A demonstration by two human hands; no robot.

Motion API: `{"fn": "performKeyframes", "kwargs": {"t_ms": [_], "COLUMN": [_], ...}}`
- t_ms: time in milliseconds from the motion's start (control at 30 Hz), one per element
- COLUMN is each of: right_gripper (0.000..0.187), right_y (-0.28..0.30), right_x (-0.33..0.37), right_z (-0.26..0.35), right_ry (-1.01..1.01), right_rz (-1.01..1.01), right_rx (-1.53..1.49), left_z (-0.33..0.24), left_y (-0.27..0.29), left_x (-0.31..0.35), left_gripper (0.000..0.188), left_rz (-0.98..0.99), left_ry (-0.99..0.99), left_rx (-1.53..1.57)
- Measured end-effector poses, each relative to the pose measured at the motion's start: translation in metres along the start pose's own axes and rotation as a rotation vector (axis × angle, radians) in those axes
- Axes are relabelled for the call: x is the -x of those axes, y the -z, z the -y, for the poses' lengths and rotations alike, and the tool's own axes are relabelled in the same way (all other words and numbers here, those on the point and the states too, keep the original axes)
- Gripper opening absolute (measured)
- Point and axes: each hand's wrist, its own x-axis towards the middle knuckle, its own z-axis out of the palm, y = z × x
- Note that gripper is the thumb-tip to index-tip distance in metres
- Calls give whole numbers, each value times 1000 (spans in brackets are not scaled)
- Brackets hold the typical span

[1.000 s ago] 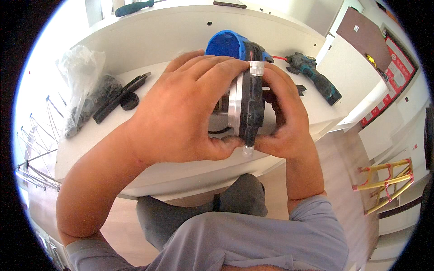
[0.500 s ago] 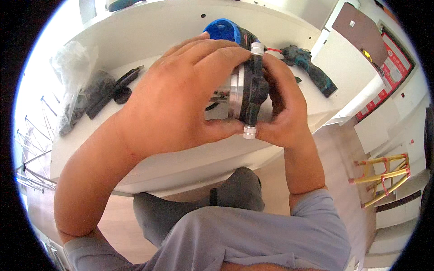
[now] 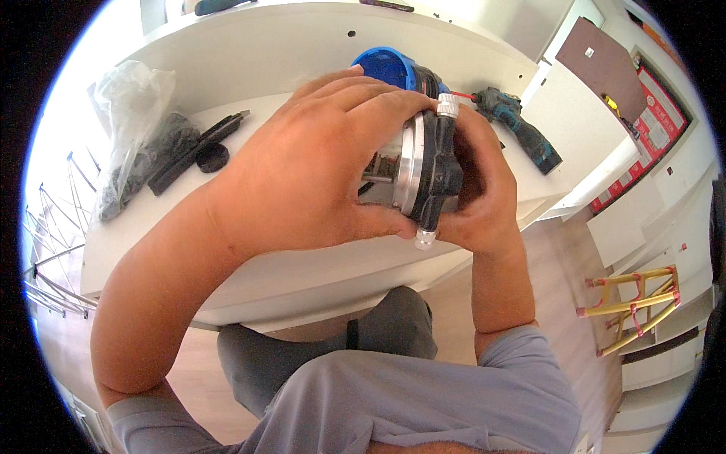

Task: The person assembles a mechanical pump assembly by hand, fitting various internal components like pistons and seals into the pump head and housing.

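My left hand (image 3: 310,166) is closed round the silver side of a round device (image 3: 431,166), its thumb along the lower edge. The device has a bright metal ring, a black crosspiece and a ribbed silver knob at each end of it. My right hand (image 3: 488,178) curls round the black side, thumb near the lower knob. Between the palms some inner metal parts show; my fingers hide the rest. Just beyond my hands lies an open blue cylinder (image 3: 387,64) with a dark body.
A teal-and-black cordless driver (image 3: 522,129) with a red bit lies at the right on the white furniture panel (image 3: 302,284). Black strips (image 3: 198,151), a round black cap (image 3: 212,157) and a clear plastic bag (image 3: 136,98) are at left. A yellow stepladder (image 3: 635,306) stands on the floor.
The device has tilted slightly, showing more of its metal ring, and both hands have shifted a little with it. The whole view has moved slightly. Both hands keep their hold.
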Motion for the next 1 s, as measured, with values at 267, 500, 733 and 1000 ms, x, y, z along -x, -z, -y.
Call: {"fn": "performKeyframes", "kwargs": {"t_ms": [267, 500, 733, 1000], "right_gripper": [112, 111, 114, 108], "right_y": [0, -1, 0, -2], "right_x": [1, 0, 1, -3], "right_z": [3, 1, 5, 5], "right_ry": [29, 67, 59, 125], "right_rz": [-25, -27, -22, -18], "right_rx": [43, 34, 88, 50], "left_z": [4, 5, 1, 1], "left_y": [-1, -1, -1, 6], "left_x": [-3, -2, -2, -5], "left_gripper": [100, 99, 105, 100], "left_rz": [22, 44, 18, 44], "left_ry": [6, 61, 13, 24], "left_rx": [22, 43, 7, 7]}}
